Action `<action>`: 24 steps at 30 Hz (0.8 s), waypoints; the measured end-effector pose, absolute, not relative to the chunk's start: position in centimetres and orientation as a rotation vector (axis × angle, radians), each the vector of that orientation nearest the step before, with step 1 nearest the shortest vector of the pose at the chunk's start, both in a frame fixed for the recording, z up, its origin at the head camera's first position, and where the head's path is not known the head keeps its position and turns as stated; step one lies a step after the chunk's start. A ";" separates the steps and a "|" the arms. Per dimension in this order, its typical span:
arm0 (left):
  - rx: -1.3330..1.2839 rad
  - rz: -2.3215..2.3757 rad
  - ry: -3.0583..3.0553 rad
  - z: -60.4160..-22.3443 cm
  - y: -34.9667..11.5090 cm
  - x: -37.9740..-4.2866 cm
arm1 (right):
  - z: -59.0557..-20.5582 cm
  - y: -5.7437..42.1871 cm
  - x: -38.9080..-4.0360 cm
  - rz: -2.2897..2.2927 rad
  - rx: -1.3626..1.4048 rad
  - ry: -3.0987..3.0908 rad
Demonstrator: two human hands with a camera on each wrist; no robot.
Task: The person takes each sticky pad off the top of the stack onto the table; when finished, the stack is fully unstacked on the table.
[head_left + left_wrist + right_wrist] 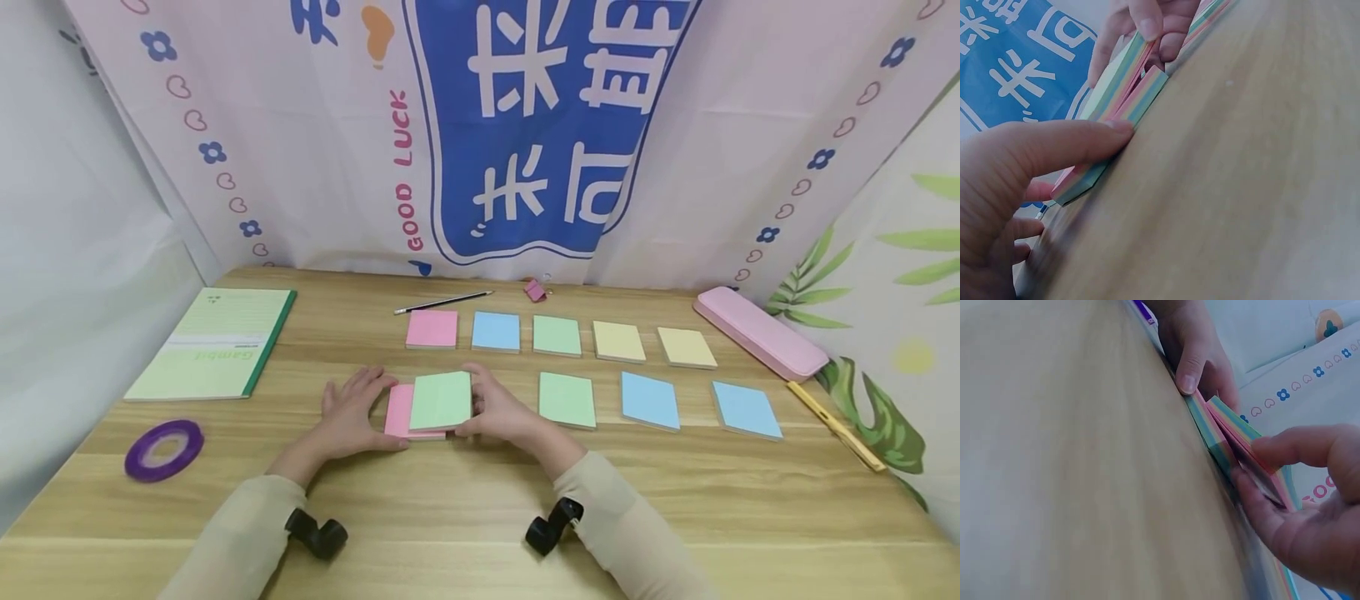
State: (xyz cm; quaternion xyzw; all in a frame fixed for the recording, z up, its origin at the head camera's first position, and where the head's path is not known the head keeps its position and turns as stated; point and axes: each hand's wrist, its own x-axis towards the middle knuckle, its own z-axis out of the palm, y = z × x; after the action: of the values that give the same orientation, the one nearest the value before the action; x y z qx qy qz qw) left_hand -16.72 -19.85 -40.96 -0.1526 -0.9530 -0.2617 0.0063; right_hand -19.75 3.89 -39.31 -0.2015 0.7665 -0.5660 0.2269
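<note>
On the table, a pink sticky note pad [398,408] lies partly covered by a green sticky note pad [441,400]. My left hand [356,417] grips the pink pad from its left side, with the thumb on its near edge [1088,178]. My right hand [498,408] pinches the green pad at its right side. In the right wrist view the green pad [1235,422] is tilted, its right part raised and its left part low over the pink one, with a wedge-shaped gap between. Both pads show layered coloured edges.
Behind the hands runs a row of several pads, starting with a pink one [432,329]. Another green pad [566,400] and two blue pads [649,400] lie to the right. A notebook [217,342], purple tape roll [163,450], pencil [442,302], pink binder clip [535,290] and pink case [761,332] surround them.
</note>
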 end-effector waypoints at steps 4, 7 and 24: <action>-0.480 -0.815 -2.982 -41.1 -19.9 -16.7 | -39.1 5.0 -19.4 -1.707 -0.468 1.939; -0.483 -0.805 -2.983 -41.2 -19.8 -16.8 | -38.8 6.0 -19.2 -1.774 -0.423 1.877; -0.492 -0.825 -2.971 -41.1 -20.0 -16.7 | -38.9 9.3 -18.8 -1.863 -0.366 1.814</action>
State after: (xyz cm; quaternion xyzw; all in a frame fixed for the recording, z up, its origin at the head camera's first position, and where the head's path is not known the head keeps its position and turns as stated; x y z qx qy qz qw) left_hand -16.67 -19.95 -41.06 -0.1576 -0.9514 -0.2642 0.0098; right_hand -18.84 9.28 -38.88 -0.1349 0.6679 -0.6861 0.2549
